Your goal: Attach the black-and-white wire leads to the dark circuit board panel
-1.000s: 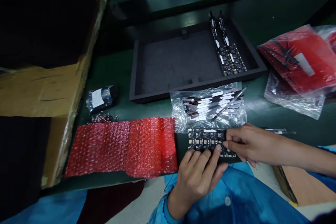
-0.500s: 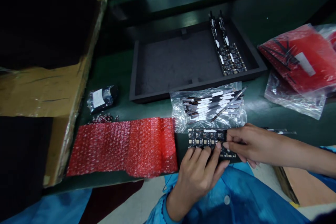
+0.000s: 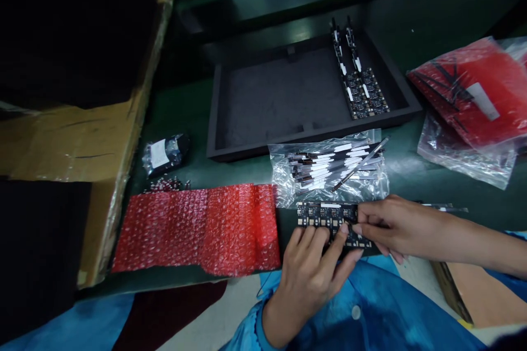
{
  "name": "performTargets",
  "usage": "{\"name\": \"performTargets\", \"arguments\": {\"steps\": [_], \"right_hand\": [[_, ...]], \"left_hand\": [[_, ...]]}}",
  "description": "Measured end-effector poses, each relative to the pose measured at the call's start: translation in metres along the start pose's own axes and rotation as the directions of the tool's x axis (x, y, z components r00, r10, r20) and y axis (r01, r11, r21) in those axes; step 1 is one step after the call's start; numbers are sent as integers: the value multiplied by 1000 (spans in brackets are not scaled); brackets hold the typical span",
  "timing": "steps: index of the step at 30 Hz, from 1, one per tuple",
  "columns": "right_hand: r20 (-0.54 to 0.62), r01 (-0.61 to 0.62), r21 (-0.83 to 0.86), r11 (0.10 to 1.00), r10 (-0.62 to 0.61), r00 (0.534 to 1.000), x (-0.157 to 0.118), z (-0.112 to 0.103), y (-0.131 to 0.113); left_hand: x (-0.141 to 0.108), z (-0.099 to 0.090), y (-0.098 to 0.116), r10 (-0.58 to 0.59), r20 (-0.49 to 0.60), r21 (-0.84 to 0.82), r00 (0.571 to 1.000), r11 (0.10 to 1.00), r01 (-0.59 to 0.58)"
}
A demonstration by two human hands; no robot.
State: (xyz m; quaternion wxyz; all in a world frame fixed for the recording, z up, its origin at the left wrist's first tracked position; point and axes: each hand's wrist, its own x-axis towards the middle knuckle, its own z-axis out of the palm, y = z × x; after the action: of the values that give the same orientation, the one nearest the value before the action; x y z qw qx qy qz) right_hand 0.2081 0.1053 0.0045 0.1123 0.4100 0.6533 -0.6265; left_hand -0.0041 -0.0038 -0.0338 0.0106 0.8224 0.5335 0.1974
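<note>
A black circuit board panel point(image 3: 329, 214) with several rows of gold pads and a white label lies at the table's front edge. My left hand point(image 3: 315, 269) holds it from the near side, its fingers bent over the board and the fingertips on its surface. From the right, my right hand point(image 3: 389, 225) reaches over the board's right end with thumb and index finger pinched together. Whatever sits in that pinch is too small and covered to make out. Just beyond the board, a clear plastic bag point(image 3: 284, 175) bears several thin dark strips with white labels point(image 3: 323, 167) and a pair of metal tweezers point(image 3: 358, 165).
A black tray point(image 3: 251, 148) behind the bag holds circuit boards point(image 3: 368, 93) at its right. Red bubble wrap point(image 3: 197, 230) lies left, near a small labelled bag point(image 3: 164, 153) and tiny loose parts point(image 3: 167, 184). Red bags point(image 3: 489, 88) lie right; a cardboard box point(image 3: 102, 137) stands far left.
The whole view has shifted slightly, so things appear a little further right. Both hands keep nearly the same pose on the circuit board.
</note>
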Motion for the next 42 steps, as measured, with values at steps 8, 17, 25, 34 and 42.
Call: {"name": "performTargets", "arguments": {"steps": [8,17,25,34,42], "right_hand": [[-4,-3,-5,1000,3,1000,0,0,0],[-3,15,-1,1000,-15,1000,0,-1,-1],[-2,11,5,1000,-11,1000,0,0,1],[9,14,11,1000,-14,1000,2,0,0],[5,5,7,1000,-5,1000,1,0,0]], "left_hand": [[-6,2,-3,56,-45,28,997,998,-55],[-14,-6,-1,114,-61,-19,992,993,-115],[-9,-4,2,50,-58,-12,997,999,-50],[-12,-1,4,77,-51,-30,996,996,-79],[-12,1,5,36,-48,-45,998,998,-38]]}}
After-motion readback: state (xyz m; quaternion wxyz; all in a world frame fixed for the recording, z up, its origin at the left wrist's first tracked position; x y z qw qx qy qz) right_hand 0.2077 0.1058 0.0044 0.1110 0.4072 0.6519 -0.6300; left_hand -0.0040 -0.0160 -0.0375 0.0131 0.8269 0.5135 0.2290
